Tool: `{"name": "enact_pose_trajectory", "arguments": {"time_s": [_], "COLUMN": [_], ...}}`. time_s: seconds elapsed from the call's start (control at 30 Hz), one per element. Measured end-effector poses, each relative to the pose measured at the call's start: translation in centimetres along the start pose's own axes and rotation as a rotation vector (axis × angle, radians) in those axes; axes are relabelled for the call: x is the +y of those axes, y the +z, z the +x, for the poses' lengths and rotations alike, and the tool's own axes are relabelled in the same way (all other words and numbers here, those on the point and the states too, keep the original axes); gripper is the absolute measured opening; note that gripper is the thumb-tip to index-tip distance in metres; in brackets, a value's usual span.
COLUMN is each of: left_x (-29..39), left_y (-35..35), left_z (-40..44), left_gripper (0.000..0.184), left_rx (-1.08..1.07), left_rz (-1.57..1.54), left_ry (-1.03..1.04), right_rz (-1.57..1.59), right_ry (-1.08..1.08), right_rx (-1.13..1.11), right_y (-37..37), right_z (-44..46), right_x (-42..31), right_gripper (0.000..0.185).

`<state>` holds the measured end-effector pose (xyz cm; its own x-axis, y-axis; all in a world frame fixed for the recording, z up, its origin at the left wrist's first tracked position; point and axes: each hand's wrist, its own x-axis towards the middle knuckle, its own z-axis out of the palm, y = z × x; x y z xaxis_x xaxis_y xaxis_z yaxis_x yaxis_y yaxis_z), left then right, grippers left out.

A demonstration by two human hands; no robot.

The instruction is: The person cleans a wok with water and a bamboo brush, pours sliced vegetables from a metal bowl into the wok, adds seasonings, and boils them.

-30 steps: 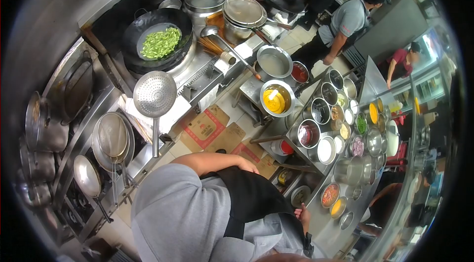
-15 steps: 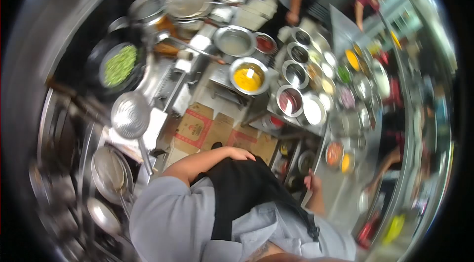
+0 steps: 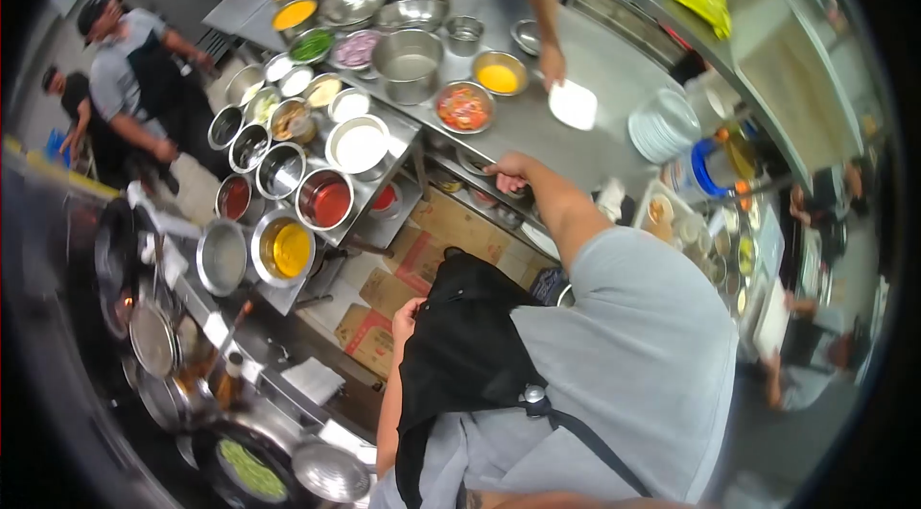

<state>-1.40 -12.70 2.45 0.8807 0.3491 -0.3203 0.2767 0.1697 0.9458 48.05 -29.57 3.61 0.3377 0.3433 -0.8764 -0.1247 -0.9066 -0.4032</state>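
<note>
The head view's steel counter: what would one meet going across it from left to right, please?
Chopped greens, chopped purple onion, deep steel pot, yellow food, white plate, stack of plates.

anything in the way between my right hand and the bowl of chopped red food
Only the front edge of the steel counter shows between your right hand and the bowl of chopped red food; no other dish stands there.
</note>
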Motion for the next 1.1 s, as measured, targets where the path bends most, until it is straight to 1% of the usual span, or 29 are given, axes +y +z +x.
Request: {"name": "enact_pose_trajectory", "arguments": {"time_s": [0.03,0.17,0.23,0.27,0.33,0.37,0.4,0.43,0.47,0.5,0.57,0.67,0.7,0.73,0.77,0.8,0.87,0.9,0.97,1.0,1.07,1.1], "left_x": [0.2,0.3,-0.8,-0.1,1.3,1.9,1.2,1.0,0.9,0.8,1.4,2.0,2.0,2.0,2.8,3.5,4.9,5.6,6.9,7.4,8.1,8.2], "left_y": [0.2,0.3,0.0,0.3,1.3,1.6,1.6,1.6,1.7,1.8,2.2,2.8,2.8,2.8,3.0,3.3,3.9,4.3,4.9,5.2,5.3,5.4], "left_z": [-0.2,0.2,0.7,0.6,0.3,0.2,0.5,0.9,1.1,1.3,1.5,2.8,3.4,4.0,4.4,4.8,6.0,6.4,7.3,7.6,8.7,9.2], "left_gripper": [0.014,0.011,0.011,0.011,0.009,0.009,0.007,0.004,0.004,0.003,0.002,0.003,0.004,0.006,0.006,0.007,0.008,0.010,0.012,0.013,0.015,0.017], "left_rx": [0.069,0.012,-0.058,-0.067,-0.102,-0.106,-0.118,-0.130,-0.135,-0.149,-0.166,-0.222,-0.267,-0.307,-0.295,-0.317,-0.332,-0.339,-0.320,-0.333,-0.322,-0.352], "left_rz": [0.083,0.141,0.038,0.046,-0.090,-0.079,-0.157,-0.236,-0.229,-0.279,-0.320,-0.333,-0.300,-0.267,-0.263,-0.233,-0.193,-0.161,-0.125,-0.131,-0.142,-0.078], "left_ry": [-0.013,-0.026,-0.015,-0.022,-0.082,-0.086,-0.105,-0.124,-0.126,-0.166,-0.217,-0.241,-0.247,-0.252,-0.256,-0.266,-0.282,-0.279,-0.281,-0.290,-0.295,-0.281], "right_rz": [0.039,0.040,0.024,0.038,0.090,0.192,0.201,0.389,0.577,0.588,0.922,0.984,0.988,0.896,0.802,0.805,0.677,0.680,0.137,0.139,0.231,0.226], "right_ry": [0.009,0.009,0.023,0.026,-0.020,-0.065,-0.071,-0.172,-0.267,-0.265,-0.345,-0.382,-0.379,-0.391,-0.403,-0.403,-0.375,-0.377,-0.526,-0.542,-0.489,-0.501], "right_rx": [0.008,0.031,0.001,-0.003,0.029,0.012,0.012,0.092,0.174,0.175,0.326,0.385,0.378,0.474,0.566,0.551,0.719,0.703,1.245,1.220,1.147,1.129], "right_y": [0.1,0.1,-0.1,0.1,0.2,0.2,0.1,0.2,0.1,-0.3,-0.7,-0.6,-0.5,-0.3,0.1,0.7,1.5,1.9,3.1,3.4,3.4,3.4], "right_z": [-0.2,-1.1,-0.8,-1.5,-3.0,-3.2,-3.0,-2.8,-2.4,-2.1,-1.4,-2.2,-2.3,-2.3,-2.4,-2.6,-2.9,-2.1,0.9,0.1,-1.6,-1.2], "right_x": [0.1,0.0,-0.1,-0.2,-0.4,0.2,1.0,1.9,3.1,4.4,6.4,6.4,6.1,5.6,5.1,4.8,4.2,4.3,5.5,4.9,4.0,4.2], "right_gripper": [0.063,0.062,0.060,0.060,0.060,0.057,0.057,0.056,0.055,0.055,0.054,0.050,0.050,0.046,0.043,0.043,0.033,0.033,0.028,0.028,0.029,0.029]}}
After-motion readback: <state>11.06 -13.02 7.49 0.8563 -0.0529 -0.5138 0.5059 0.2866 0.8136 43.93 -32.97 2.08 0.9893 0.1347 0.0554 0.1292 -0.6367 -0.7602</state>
